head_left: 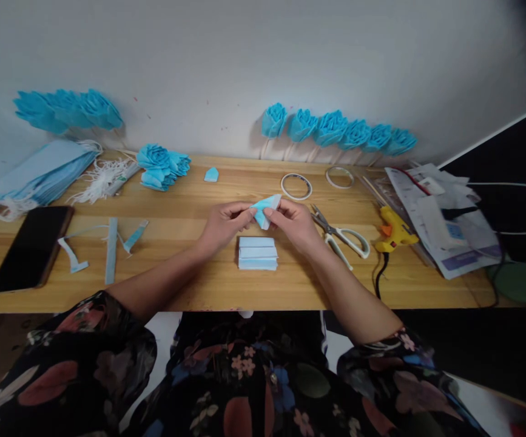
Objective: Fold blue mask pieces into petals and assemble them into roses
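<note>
Between my two hands is a small piece of blue and white mask fabric (pixel 266 209), partly folded. My left hand (pixel 230 223) pinches its left side with thumb and fingers, and my right hand (pixel 293 221) pinches the right side. Just below them on the table lies a stack of pale blue fabric pieces (pixel 258 254). Beyond my left hand sits one small folded blue piece (pixel 211 175) with a pointed top. Scissors (pixel 335 230) with white handles lie partly open beside my right wrist.
Blue fabric flowers on sticks (pixel 330 128) lean against the wall; more flowers (pixel 161 165) lie at left. Face masks (pixel 39 176), a phone (pixel 30 249) and fabric scraps (pixel 111 250) occupy the left. Tape rolls (pixel 296 187), a yellow glue gun (pixel 395 230) and papers (pixel 445 218) are right.
</note>
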`<state>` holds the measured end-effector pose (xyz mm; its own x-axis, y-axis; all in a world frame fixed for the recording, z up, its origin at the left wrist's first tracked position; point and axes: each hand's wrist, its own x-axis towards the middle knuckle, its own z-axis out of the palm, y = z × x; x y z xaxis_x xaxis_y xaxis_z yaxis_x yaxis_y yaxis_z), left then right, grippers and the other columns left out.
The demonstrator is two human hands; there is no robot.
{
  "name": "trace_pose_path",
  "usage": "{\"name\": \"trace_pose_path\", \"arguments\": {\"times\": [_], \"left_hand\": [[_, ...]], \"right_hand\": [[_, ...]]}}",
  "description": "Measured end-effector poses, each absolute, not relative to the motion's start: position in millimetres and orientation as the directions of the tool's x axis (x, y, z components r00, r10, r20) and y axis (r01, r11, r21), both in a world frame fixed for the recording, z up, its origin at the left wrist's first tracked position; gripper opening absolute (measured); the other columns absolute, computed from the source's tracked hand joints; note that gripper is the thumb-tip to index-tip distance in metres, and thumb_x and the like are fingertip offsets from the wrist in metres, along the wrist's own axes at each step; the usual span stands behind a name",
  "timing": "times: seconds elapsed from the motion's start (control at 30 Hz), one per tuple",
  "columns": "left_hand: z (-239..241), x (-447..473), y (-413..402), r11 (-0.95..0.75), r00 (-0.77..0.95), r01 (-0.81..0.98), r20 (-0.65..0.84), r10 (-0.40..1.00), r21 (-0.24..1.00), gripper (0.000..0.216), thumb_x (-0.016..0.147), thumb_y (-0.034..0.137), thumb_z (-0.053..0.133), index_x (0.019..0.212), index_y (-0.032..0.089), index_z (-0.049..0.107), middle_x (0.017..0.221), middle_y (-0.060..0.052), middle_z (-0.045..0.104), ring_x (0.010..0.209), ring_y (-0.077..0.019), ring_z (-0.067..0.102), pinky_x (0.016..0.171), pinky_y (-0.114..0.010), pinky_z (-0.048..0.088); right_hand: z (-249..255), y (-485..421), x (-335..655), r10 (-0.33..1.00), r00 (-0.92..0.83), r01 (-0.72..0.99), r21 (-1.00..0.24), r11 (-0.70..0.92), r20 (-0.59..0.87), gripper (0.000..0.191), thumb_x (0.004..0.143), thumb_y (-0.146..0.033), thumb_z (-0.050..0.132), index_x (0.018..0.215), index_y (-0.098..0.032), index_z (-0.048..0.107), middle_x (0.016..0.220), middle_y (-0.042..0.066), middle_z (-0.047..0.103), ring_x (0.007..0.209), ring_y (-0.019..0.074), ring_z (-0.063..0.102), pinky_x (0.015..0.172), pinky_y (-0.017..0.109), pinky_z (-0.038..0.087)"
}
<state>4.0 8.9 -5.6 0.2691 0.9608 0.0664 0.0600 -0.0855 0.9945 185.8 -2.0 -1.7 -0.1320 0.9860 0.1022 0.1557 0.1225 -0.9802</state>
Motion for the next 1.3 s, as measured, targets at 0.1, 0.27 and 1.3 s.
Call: {"name": "trace_pose_path", "arguments": {"times": [0.1, 0.27, 1.3], "left_hand": [[-7.4, 5.0, 8.6, -0.054, 0.296, 0.067, 0.032, 0.955, 0.996, 0.026, 0.078, 0.042, 0.066, 0.081, 0.017, 0.072, 0.069, -0.001, 0.066, 0.058, -0.0086, 0.053, 0.055, -0.021, 0.046], [-6.8, 4.6, 9.7, -0.043, 0.362, 0.069, 0.015, 0.932, 0.997, 0.03, 0.08, 0.045, 0.063, 0.078, 0.016, 0.068, 0.068, -0.001, 0.065, 0.057, -0.0086, 0.054, 0.056, -0.021, 0.047], [-8.7, 2.7, 11.9, -0.102, 0.403, 0.108, 0.05, 0.914, 0.989, 0.034, 0.078, 0.044, 0.066, 0.061, 0.017, 0.059, 0.057, 0.003, 0.053, 0.054, -0.0076, 0.044, 0.054, -0.022, 0.037]], "right_hand": [[0.6, -2.0, 188.8, 0.986, -0.11, 0.175, -0.974, 0.144, 0.126, 0.033, 0.082, -0.051, 0.066, 0.07, -0.02, 0.06, 0.062, -0.003, 0.053, 0.059, 0.0113, 0.045, 0.057, 0.026, 0.035], [0.8, -3.1, 191.8, 0.975, -0.148, 0.262, -0.944, 0.201, 0.167, 0.034, 0.086, -0.048, 0.062, 0.067, -0.021, 0.054, 0.062, -0.003, 0.049, 0.06, 0.011, 0.042, 0.058, 0.027, 0.032], [2.5, -2.7, 191.8, 0.964, -0.173, 0.211, -0.949, 0.235, 0.2, 0.045, 0.093, -0.054, 0.05, 0.064, -0.02, 0.051, 0.063, -0.002, 0.048, 0.062, 0.0115, 0.044, 0.061, 0.027, 0.035]]}}
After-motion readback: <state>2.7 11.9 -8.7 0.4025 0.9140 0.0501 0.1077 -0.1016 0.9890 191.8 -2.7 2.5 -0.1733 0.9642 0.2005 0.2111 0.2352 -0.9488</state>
